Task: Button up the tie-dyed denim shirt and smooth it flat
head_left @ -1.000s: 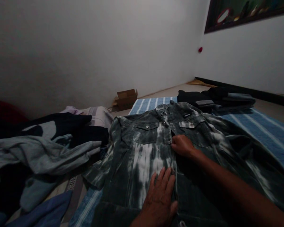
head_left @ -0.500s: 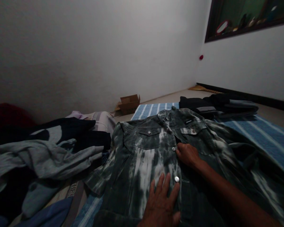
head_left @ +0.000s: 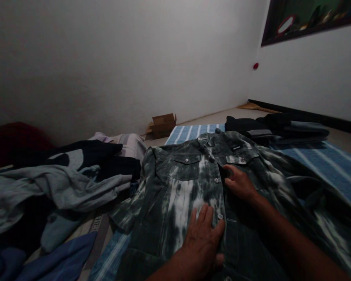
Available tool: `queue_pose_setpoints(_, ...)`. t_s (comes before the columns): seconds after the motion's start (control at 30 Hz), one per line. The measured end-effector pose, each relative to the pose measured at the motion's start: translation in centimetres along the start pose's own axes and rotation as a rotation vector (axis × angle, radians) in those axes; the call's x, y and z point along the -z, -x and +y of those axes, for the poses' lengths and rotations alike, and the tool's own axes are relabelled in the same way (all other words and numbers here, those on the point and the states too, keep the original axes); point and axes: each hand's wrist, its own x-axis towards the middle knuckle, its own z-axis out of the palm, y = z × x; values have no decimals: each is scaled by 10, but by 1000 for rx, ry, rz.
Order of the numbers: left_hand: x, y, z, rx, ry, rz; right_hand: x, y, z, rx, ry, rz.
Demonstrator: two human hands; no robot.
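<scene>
- Grey-green, white-streaked denim jacket (head_left: 181,210): spread face-up beneath both hands.
- Left hand (head_left: 200,238): laid palm-down on the jacket, fingers slightly apart; light, even pressure is best kept, without dragging.
- Right hand (head_left: 240,181): curled farther up, at the jacket's middle; whether it is pinched cannot be told; tugging is best avoided.
- Blue, white-striped cloth (head_left: 336,168): partly covered by the jacket.
</scene>
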Motion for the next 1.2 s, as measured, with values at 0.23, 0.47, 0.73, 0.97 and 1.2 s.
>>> queue_pose_setpoints(0.23, -14, -5, -18, -196, 58, -22, 13, 0, -11, -215, -436, -113)
queue_pose_setpoints(0.47, -23, 3, -16, -168, 25, 35, -5, 0, -7, -256, -371, -148)
queue_pose_setpoints(0.73, -27, 7, -14, -188, -40, 57, -19, 0, -3, -214, -123, -67)
queue_pose_setpoints(0.97, -18, 3, -11, -190, -62, -16, -21, 4, -11, -188, 101, 31)
queue_pose_setpoints(1.2, 6, 4, -8, -184, -13, -77, -14, 8, -10, -146, 227, -97)
